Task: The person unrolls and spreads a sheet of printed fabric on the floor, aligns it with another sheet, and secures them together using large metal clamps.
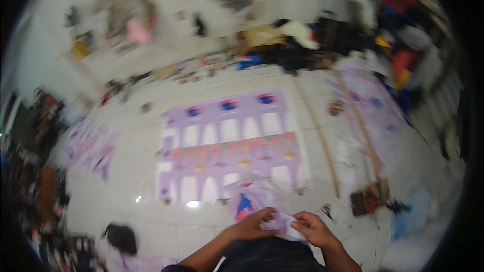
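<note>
Close to my body, a light purple piece of printed fabric (pixel 263 197) with a blue and pink patch hangs gathered between my hands. My left hand (pixel 256 224) pinches its edge from the left side. On the right, my right hand (pixel 311 227) pinches the same fabric, a short way from the left. Beyond them a large purple printed sheet (pixel 237 167) with white cut-out shapes, blue and red motifs and an orange band lies flat on the tiled floor. The picture is blurred, so fine details of the fabric do not show.
Scissors (pixel 326 211) lie on the floor right of my hands. Two long wooden sticks (pixel 322 146) stretch across the right side. Purple scraps (pixel 92 143) lie at left, another purple cloth (pixel 373 100) at far right. Piled clutter (pixel 297 50) lines the back; a black item (pixel 121 238) sits lower left.
</note>
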`<state>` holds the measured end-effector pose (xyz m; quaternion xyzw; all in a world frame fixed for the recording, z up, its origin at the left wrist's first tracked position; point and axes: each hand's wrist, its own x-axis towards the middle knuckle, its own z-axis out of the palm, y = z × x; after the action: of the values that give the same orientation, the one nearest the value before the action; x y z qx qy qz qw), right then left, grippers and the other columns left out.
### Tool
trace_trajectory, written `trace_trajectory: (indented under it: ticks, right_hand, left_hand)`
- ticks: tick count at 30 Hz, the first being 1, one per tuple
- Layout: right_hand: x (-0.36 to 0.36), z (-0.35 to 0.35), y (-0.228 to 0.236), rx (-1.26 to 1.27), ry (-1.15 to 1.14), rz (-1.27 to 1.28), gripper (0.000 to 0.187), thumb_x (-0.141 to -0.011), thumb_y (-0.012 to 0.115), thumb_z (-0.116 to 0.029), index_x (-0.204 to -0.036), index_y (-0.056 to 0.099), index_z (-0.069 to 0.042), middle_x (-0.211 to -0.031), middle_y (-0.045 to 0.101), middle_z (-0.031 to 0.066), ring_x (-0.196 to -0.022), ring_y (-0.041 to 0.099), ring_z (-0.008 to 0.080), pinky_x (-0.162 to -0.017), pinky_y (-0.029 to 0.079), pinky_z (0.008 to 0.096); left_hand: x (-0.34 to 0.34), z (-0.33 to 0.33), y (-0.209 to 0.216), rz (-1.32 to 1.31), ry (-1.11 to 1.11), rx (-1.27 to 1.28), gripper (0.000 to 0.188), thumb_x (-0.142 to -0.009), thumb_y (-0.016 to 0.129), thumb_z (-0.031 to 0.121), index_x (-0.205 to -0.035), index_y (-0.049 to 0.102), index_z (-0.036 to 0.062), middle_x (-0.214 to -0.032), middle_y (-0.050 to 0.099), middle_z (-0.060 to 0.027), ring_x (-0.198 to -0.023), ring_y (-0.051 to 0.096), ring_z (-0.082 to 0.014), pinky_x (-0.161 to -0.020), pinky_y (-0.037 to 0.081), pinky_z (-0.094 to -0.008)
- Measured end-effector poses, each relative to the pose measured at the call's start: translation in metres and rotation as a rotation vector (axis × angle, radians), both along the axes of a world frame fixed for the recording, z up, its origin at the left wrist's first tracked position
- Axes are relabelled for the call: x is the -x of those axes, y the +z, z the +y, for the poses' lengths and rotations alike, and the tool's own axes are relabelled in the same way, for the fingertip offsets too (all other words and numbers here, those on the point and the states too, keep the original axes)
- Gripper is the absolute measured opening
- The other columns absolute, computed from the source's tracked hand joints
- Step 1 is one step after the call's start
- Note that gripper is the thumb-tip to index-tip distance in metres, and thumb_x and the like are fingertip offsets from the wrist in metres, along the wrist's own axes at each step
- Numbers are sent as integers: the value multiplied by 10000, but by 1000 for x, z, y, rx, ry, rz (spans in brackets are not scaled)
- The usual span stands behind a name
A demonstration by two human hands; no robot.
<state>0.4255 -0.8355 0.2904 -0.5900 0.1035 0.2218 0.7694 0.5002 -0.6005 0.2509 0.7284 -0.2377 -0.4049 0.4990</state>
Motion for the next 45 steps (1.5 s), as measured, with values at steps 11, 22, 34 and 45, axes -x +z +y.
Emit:
trace_trajectory:
  ticks: [11,22,34,45]
  right_hand:
    - [-45,36,-12,84,692,-246,484,-743,833,-212,-1113,600,-5,-838,604,22,-701,530,61,-643,449,212]
    - [-4,120,-74,523,629,-533,635,-753,767,-123,-1304,470,-14,-1123,639,199,-1086,617,311,-920,475,355]
    - [8,197,-25,486,102,-565,248,-872,646,-104,-1107,658,-26,-893,678,69,-815,584,94,-711,479,265]
    - [10,156,-7,1209,904,-738,260,-775,674,-230,-1000,637,-105,-933,612,84,-869,640,298,-743,517,415]
  left_hand:
    - [117,-4,14,-370,739,-62,394,-767,682,195,-1109,581,27,-1023,629,-196,-990,593,-381,-839,468,-423]
    - [132,87,12,-682,933,-46,380,-671,578,61,-1042,574,-17,-931,559,-197,-892,546,-396,-796,461,-421]
    - [160,234,18,-331,1197,127,334,-799,766,120,-1038,593,-35,-933,680,-112,-853,643,-170,-749,520,-316]
    - [167,359,68,-995,876,-545,223,-651,705,54,-854,621,24,-722,584,-138,-684,596,-309,-604,455,-389]
